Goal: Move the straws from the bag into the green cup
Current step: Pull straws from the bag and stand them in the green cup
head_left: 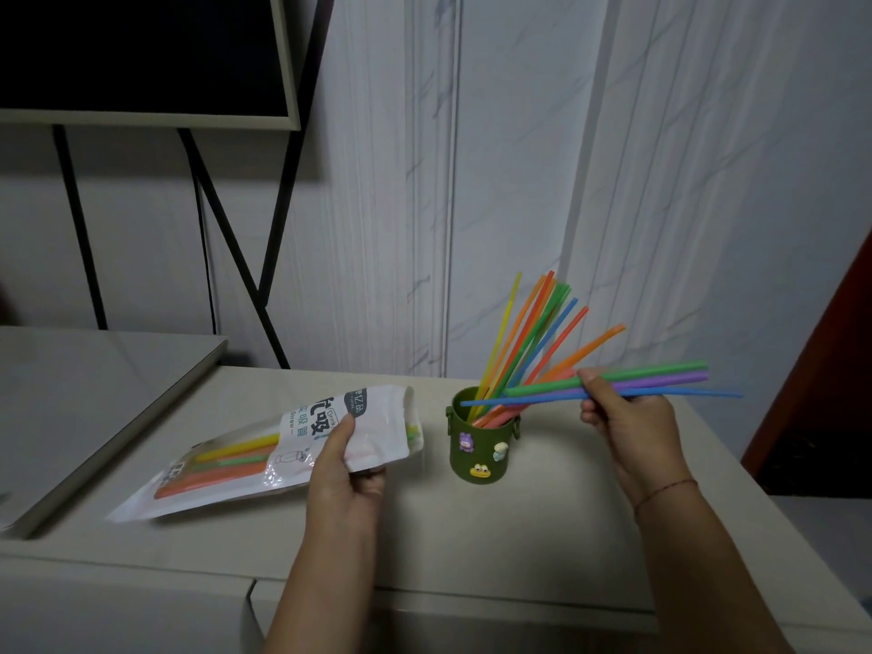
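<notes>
A white straw bag (226, 469) lies on the counter at left, its open mouth toward the cup; yellow, green and orange straws show through its clear window. My left hand (347, 464) grips the bag near its mouth. The green cup (481, 453), decorated with small cartoon charms, stands upright in the middle and holds several coloured straws (533, 337) that lean up and to the right. My right hand (623, 420), right of the cup, pinches a green, a purple and a thin blue straw (660, 377) held nearly level, their left ends over the cup's rim.
The beige counter (472, 535) ends in a front edge near me. A raised slab (85, 384) sits at left. Behind it a dark screen (141, 54) stands on black legs. A marbled wall panel is at the back, and a dark red surface (830, 394) at right.
</notes>
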`<state>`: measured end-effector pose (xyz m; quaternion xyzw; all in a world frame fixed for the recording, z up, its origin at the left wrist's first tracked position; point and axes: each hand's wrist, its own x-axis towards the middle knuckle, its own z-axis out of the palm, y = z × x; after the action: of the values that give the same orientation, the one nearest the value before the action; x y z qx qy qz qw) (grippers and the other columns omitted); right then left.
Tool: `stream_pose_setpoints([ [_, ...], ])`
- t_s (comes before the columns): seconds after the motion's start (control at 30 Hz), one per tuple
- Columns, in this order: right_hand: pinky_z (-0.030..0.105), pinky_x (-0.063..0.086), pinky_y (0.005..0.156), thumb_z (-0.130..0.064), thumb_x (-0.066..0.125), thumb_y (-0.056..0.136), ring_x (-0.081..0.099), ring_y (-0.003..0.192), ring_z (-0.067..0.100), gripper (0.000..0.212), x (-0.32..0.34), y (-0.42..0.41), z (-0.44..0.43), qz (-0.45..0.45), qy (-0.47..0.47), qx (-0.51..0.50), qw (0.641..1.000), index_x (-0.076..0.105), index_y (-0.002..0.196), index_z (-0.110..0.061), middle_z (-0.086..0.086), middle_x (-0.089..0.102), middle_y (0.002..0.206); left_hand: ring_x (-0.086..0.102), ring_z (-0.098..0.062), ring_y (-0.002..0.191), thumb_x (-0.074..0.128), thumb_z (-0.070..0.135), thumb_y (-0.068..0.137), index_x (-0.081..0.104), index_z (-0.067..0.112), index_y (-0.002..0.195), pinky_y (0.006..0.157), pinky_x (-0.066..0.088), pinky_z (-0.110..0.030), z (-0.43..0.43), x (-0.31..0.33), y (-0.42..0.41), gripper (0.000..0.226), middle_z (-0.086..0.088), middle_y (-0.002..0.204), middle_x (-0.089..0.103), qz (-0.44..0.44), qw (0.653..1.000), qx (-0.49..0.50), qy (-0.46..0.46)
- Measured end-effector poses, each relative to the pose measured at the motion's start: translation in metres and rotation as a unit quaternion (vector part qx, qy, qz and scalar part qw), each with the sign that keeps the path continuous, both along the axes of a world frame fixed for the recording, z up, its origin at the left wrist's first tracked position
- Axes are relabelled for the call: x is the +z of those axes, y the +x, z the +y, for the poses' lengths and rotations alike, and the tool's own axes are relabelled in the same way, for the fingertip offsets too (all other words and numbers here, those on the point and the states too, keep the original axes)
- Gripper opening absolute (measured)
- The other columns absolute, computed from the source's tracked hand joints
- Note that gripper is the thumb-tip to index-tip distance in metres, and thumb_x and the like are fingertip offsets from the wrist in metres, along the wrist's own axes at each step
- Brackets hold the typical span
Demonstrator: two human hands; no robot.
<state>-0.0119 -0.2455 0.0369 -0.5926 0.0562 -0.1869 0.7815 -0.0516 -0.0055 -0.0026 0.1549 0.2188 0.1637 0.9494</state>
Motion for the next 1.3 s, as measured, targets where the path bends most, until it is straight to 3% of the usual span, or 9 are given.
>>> stream_pose_setpoints([
  [0.07,0.013,0.050,0.047,-0.011,0.069,0.081,0.054,0.041,0.003,0.010,-0.001,0.001,-0.004,-0.003,-0.023,-0.020,1.000,0.067,0.086,-0.001,0.000,0.061,0.051,0.070,-0.013,0.083,0.064,0.000,0.083,0.060,0.019,0.098,0.062,0.060,-0.032,-0.002,0.000,0.000,0.024,0.000,0.086,0.075,-0.001,1.000,0.002,0.001],
  [0.17,0.015,0.053,0.050,-0.013,0.068,0.083,0.056,0.044,0.005,0.011,-0.001,0.002,-0.001,-0.010,-0.081,-0.027,0.996,0.066,0.085,-0.003,0.007,0.060,0.063,0.072,-0.010,0.071,0.064,0.000,0.083,0.060,0.019,0.095,0.063,0.059,-0.032,-0.004,0.001,-0.001,0.022,0.001,0.076,0.076,-0.006,1.000,-0.003,0.010],
  [0.27,0.027,0.056,0.062,-0.018,0.067,0.084,0.059,0.055,0.014,0.012,-0.001,0.005,0.011,0.001,-0.153,-0.005,0.988,0.066,0.083,-0.006,0.009,0.063,0.066,0.072,-0.010,0.065,0.063,0.001,0.084,0.061,0.019,0.094,0.062,0.059,-0.032,-0.007,0.002,-0.002,0.020,0.002,0.072,0.075,-0.005,1.000,-0.009,0.015],
  [0.33,0.032,0.055,0.064,-0.016,0.067,0.084,0.059,0.056,0.017,0.011,-0.002,0.007,0.021,0.007,-0.183,0.013,0.983,0.066,0.081,-0.006,0.008,0.064,0.065,0.072,-0.011,0.073,0.064,0.001,0.084,0.061,0.019,0.095,0.059,0.059,-0.032,-0.008,0.002,-0.003,0.021,0.001,0.081,0.075,0.001,1.000,-0.012,0.018],
  [0.5,0.015,0.046,0.050,-0.018,0.066,0.084,0.056,0.052,0.013,0.017,-0.007,0.014,0.040,0.037,-0.269,0.073,0.960,0.064,0.071,-0.007,0.003,0.060,0.058,0.067,-0.015,0.088,0.064,0.001,0.084,0.060,0.019,0.098,0.059,0.059,-0.034,-0.009,0.005,-0.005,0.023,-0.002,0.096,0.070,0.008,1.000,-0.012,0.015],
  [0.73,0.013,0.045,0.047,-0.016,0.068,0.083,0.056,0.055,0.010,0.016,-0.017,0.015,0.048,0.073,-0.235,0.110,0.963,0.066,0.090,-0.002,0.002,0.062,0.066,0.068,-0.016,0.089,0.064,0.000,0.083,0.060,0.018,0.102,0.063,0.059,-0.036,-0.009,0.006,-0.004,0.027,-0.003,0.098,0.071,0.011,1.000,-0.015,0.007],
  [0.9,0.013,0.050,0.049,-0.013,0.067,0.084,0.055,0.049,0.006,0.007,-0.006,0.015,0.037,0.011,-0.151,0.043,0.988,0.062,0.080,-0.010,0.003,0.061,0.064,0.068,-0.017,0.090,0.064,-0.001,0.083,0.060,0.019,0.099,0.064,0.059,-0.037,-0.010,0.006,-0.003,0.026,-0.004,0.098,0.071,0.007,1.000,-0.015,0.002],
  [1.13,0.016,0.051,0.052,-0.012,0.059,0.089,0.057,0.055,0.014,0.008,-0.013,0.022,0.044,0.020,-0.207,0.019,0.978,0.064,0.084,-0.007,0.006,0.060,0.063,0.068,-0.017,0.086,0.064,-0.001,0.083,0.060,0.018,0.097,0.052,0.059,-0.033,-0.013,0.008,-0.005,0.024,-0.002,0.080,0.075,0.009,1.000,-0.021,0.003],
  [1.3,0.015,0.047,0.051,-0.012,0.059,0.089,0.057,0.054,0.013,0.007,-0.019,0.024,0.052,0.031,-0.220,0.019,0.975,0.064,0.086,-0.008,0.005,0.061,0.063,0.067,-0.018,0.087,0.064,0.000,0.083,0.060,0.018,0.097,0.053,0.060,-0.034,-0.015,0.009,-0.007,0.023,-0.004,0.095,0.070,0.015,1.000,-0.025,0.011],
])
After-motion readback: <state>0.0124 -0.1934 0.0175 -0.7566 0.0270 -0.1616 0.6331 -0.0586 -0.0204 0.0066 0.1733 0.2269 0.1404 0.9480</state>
